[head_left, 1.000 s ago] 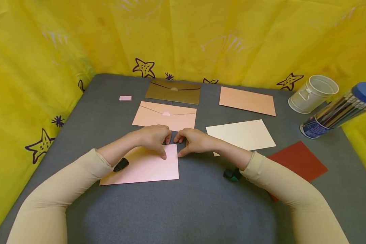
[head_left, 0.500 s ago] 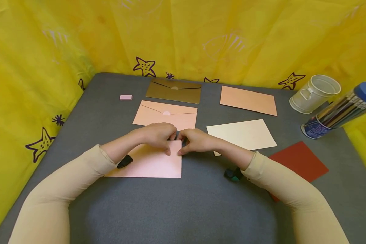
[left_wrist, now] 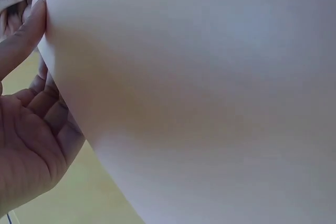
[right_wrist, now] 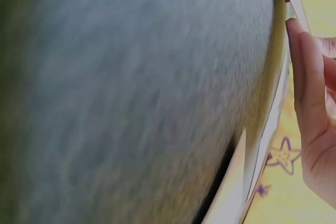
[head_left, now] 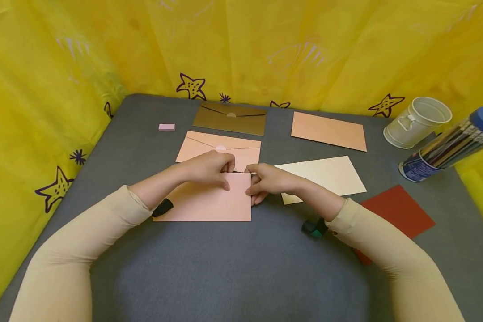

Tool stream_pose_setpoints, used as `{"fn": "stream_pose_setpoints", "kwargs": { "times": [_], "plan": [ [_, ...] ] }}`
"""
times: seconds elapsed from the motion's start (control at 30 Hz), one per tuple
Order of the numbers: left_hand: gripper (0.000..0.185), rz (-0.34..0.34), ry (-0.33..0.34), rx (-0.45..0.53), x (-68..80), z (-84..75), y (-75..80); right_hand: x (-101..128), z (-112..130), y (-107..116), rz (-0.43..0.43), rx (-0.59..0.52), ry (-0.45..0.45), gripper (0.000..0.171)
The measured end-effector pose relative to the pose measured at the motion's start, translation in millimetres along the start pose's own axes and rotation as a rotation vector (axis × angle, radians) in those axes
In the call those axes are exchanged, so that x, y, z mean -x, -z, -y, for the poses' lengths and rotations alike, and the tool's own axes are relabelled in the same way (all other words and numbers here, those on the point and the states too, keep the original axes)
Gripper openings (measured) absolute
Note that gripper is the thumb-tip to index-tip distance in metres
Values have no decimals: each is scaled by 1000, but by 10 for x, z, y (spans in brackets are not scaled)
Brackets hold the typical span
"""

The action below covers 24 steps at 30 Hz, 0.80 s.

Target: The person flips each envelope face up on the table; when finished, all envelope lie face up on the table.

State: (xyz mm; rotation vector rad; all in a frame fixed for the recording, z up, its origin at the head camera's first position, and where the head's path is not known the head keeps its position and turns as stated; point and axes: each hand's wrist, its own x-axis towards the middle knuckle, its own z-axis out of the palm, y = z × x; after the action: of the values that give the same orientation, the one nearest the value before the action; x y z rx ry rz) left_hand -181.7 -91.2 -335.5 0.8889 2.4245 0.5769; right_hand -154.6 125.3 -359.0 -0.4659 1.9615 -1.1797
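i see l hand (head_left: 209, 169) & r hand (head_left: 267, 181) both pinching the flat pink paper envelope (head_left: 209, 203) at its top-right corner, w/ grip so shallow it could prob slip loose.

A makeshift craft corner — a grey felt-covered table (head_left: 233, 277) hemmed in by yellow sheeting (head_left: 104, 49) printed with purple stars. Envelopes (head_left: 229, 118) and a tube of pencils (head_left: 451, 145) lie about — stationery work.

A grey felt-covered table (head_left: 241, 277) is enclosed behind and on both sides by a yellow plastic sheet (head_left: 265, 49), printed with purple stars (head_left: 191, 86) just above the table's far edge. Even light is cast throughout.
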Motion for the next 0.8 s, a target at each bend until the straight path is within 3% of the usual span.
{"fn": "stream_pose_setpoints", "kwargs": {
  "times": [0.27,0.53,0.67,0.8],
  "plan": [
    [23,-5,36,86,7,137,182,130,-44,237,10,-13,-3,32],
    [21,-63,80,158,20,447,369,274,-115,549,-9,-18,-22,31],
    [26,-99,133,261,38,618,443,340,-151,686,-38,-29,-28,31],
    [30,-125,196,424,50,749,474,393,-177,788,-81,-51,-36,31]
  ]
}}
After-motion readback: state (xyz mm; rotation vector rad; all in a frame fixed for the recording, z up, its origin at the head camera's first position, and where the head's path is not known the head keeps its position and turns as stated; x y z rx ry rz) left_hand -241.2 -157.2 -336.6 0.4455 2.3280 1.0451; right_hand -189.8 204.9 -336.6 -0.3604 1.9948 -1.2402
